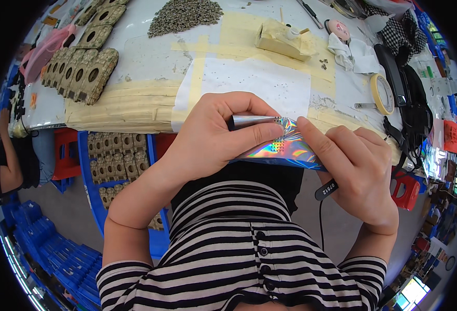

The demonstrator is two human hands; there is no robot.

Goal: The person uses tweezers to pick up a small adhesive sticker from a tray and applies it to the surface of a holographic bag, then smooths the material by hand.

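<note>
My left hand (210,132) pinches a shiny rainbow-coloured holographic film sheet (293,149) between thumb and fingers. The film is bent, with a silvery fold at its upper left and small dark dots near my thumb. On its right side, the index finger of my right hand (357,163) presses the film's upper edge. The right thumb is hidden; the other fingers are curled. Both hands are at the table's front edge, just in front of a white paper sheet (239,83) dotted with tiny specks. Below my right hand hangs a black tag (326,190) on a thin cord.
Camouflage-patterned parts with round holes (75,75) lie at the left by a pink basket (41,54). Small metal pieces (184,16) are heaped at the back. A tape-covered block (283,42) and tape roll (381,93) are right. A blue tray (95,199) holds more camouflage parts below.
</note>
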